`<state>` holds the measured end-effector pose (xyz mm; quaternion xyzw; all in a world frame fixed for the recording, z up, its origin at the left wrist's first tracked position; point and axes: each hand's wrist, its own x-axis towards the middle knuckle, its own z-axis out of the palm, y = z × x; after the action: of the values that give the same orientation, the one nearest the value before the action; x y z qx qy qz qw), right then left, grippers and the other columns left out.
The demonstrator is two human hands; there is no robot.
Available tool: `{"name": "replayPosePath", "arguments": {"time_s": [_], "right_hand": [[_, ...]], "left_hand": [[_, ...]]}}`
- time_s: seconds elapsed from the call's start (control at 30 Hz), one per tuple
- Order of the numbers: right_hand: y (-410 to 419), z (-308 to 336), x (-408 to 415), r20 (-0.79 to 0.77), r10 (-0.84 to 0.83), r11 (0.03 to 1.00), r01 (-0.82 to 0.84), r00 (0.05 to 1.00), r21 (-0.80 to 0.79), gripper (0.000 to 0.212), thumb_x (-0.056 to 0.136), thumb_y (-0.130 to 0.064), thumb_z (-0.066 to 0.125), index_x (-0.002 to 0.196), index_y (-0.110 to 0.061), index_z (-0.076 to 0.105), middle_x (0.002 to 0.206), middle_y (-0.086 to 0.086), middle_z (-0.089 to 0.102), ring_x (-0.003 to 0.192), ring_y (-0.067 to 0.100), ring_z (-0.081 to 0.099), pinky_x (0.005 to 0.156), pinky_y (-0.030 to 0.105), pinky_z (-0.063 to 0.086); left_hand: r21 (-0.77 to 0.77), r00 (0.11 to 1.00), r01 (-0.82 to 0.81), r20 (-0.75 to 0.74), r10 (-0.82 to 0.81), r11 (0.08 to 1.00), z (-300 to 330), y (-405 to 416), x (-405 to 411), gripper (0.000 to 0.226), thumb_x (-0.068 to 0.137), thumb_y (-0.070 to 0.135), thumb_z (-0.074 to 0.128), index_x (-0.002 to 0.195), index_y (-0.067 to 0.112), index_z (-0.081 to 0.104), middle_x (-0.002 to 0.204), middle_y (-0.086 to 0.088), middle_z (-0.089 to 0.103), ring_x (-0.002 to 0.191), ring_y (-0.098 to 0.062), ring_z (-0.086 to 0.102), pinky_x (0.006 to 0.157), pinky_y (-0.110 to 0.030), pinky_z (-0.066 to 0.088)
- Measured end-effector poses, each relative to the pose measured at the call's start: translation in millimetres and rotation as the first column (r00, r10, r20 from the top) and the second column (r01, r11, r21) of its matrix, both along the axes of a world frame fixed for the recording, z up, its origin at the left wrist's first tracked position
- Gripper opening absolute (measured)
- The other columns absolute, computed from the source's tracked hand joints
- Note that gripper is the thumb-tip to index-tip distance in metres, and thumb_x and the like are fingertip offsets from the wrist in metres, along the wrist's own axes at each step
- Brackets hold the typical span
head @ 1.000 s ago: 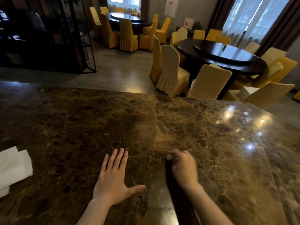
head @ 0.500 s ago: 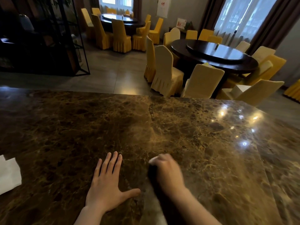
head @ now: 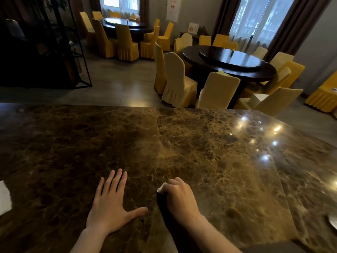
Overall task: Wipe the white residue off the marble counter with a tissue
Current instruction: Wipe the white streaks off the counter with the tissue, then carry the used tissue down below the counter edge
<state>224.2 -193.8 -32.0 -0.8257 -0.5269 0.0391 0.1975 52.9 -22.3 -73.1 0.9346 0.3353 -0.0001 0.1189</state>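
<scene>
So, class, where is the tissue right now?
Bunched under the right hand on the counter, the tissue peeks out beside the flat left hand.

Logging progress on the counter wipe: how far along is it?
Done: tissue already picked up, bunched in the right hand and pressed onto the marble counter. In hand: wiping near the front edge while the left hand lies flat, bracing. Left: a pale hazy patch farther in from the hands looks unwiped; glare makes residue hard to judge. More white tissue lies at the left edge.
</scene>
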Motion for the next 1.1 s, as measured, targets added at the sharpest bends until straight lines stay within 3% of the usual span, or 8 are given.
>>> {"name": "replayPosePath", "arguments": {"time_s": [0.23, 0.4, 0.57, 0.63, 0.73, 0.9, 1.0, 1.1], "right_hand": [[-39.6, 3.8, 5.7, 0.119, -0.1, 0.994, 0.103, 0.988, -0.021, 0.012, 0.084, -0.015, 0.07, 0.082, -0.027, 0.071, 0.082, -0.011, 0.068, 0.077, 0.014, 0.058, 0.06, 0.031, 0.053], [-72.8, 18.8, 36.8, 0.034, -0.395, 0.919, 0.395, 0.918, -0.006, 0.013, 0.087, -0.011, 0.066, 0.081, -0.023, 0.069, 0.086, -0.006, 0.069, 0.085, 0.02, 0.062, 0.063, 0.035, 0.051], [-106.6, 34.8, 50.1, -0.447, -0.578, 0.725, 0.681, 0.683, 0.104, 0.018, 0.084, -0.009, 0.077, 0.077, -0.026, 0.075, 0.083, -0.007, 0.074, 0.081, 0.012, 0.069, 0.072, 0.038, 0.06], [-112.4, 46.0, 39.5, -0.719, -0.475, 0.679, 0.731, 0.507, 0.067, 0.021, 0.083, -0.004, 0.079, 0.076, -0.023, 0.078, 0.083, 0.0, 0.076, 0.079, 0.015, 0.071, 0.073, 0.039, 0.062], [-123.5, 60.0, 12.3, -0.919, -0.247, 0.772, 0.635, 0.306, 0.004, 0.021, 0.084, 0.001, 0.075, 0.082, -0.019, 0.079, 0.083, 0.005, 0.077, 0.074, 0.017, 0.071, 0.069, 0.033, 0.058], [-142.7, 41.6, -54.4, -0.907, -0.169, 0.936, 0.351, 0.386, -0.025, 0.019, 0.083, 0.002, 0.077, 0.077, -0.016, 0.077, 0.068, 0.004, 0.071, 0.063, 0.016, 0.063, 0.059, 0.022, 0.052], [-152.2, 16.4, -90.7, -0.904, -0.21, 0.965, 0.229, 0.373, -0.13, 0.008, 0.076, -0.008, 0.077, 0.076, -0.016, 0.076, 0.067, 0.002, 0.071, 0.064, 0.014, 0.063, 0.063, 0.026, 0.053], [-160.5, -13.3, -112.6, -0.809, -0.32, 0.947, 0.198, 0.493, -0.253, 0.003, 0.066, -0.022, 0.075, 0.069, -0.02, 0.075, 0.067, -0.002, 0.075, 0.063, 0.007, 0.066, 0.067, 0.03, 0.056]], "left_hand": [[-0.016, 0.998, 0.031, -0.056, -0.032, 0.999, 12.5, -7.2, -2.6, 0.145, 0.052, 0.114, 0.003, 0.158, 0.019, -0.02, 0.168, 0.0, -0.027, 0.153, -0.019, -0.029, 0.129, -0.05, -0.012], [-0.032, 0.994, 0.017, -0.109, -0.021, 0.999, 22.0, -10.7, -0.9, 0.141, 0.059, 0.11, 0.017, 0.159, 0.017, -0.019, 0.171, -0.002, -0.022, 0.154, -0.02, -0.025, 0.129, -0.049, -0.011], [0.008, 0.997, -0.032, -0.073, 0.033, 0.999, 20.2, -28.6, -7.6, 0.132, 0.068, 0.104, 0.019, 0.162, 0.017, -0.011, 0.173, -0.003, -0.011, 0.157, -0.02, -0.015, 0.131, -0.049, -0.005], [0.004, 0.997, -0.037, -0.062, 0.038, 0.999, 18.7, -36.3, -12.9, 0.132, 0.066, 0.103, 0.017, 0.162, 0.017, -0.011, 0.173, -0.003, -0.01, 0.157, -0.02, -0.015, 0.131, -0.049, -0.005], [0.007, 0.998, -0.047, -0.029, 0.047, 0.999, 18.3, -45.2, -22.2, 0.132, 0.068, 0.103, 0.022, 0.162, 0.016, -0.011, 0.174, -0.004, -0.008, 0.157, -0.02, -0.014, 0.131, -0.049, -0.005], [0.012, 0.998, -0.06, -0.023, 0.06, 0.998, 12.2, -55.9, -35.6, 0.132, 0.066, 0.103, 0.018, 0.162, 0.018, -0.01, 0.174, -0.004, -0.008, 0.158, -0.021, -0.013, 0.131, -0.05, -0.004], [0.026, 0.997, -0.081, -0.005, 0.081, 0.996, 7.7, -61.2, -36.8, 0.13, 0.069, 0.102, 0.021, 0.163, 0.017, -0.007, 0.174, -0.005, -0.005, 0.158, -0.022, -0.011, 0.131, -0.05, -0.002], [0.04, 0.996, -0.09, 0.001, 0.09, 0.995, 3.6, -65.7, -37.5, 0.125, 0.075, 0.099, 0.029, 0.163, 0.016, -0.004, 0.174, -0.006, -0.001, 0.158, -0.023, -0.009, 0.131, -0.05, 0.0]]}}
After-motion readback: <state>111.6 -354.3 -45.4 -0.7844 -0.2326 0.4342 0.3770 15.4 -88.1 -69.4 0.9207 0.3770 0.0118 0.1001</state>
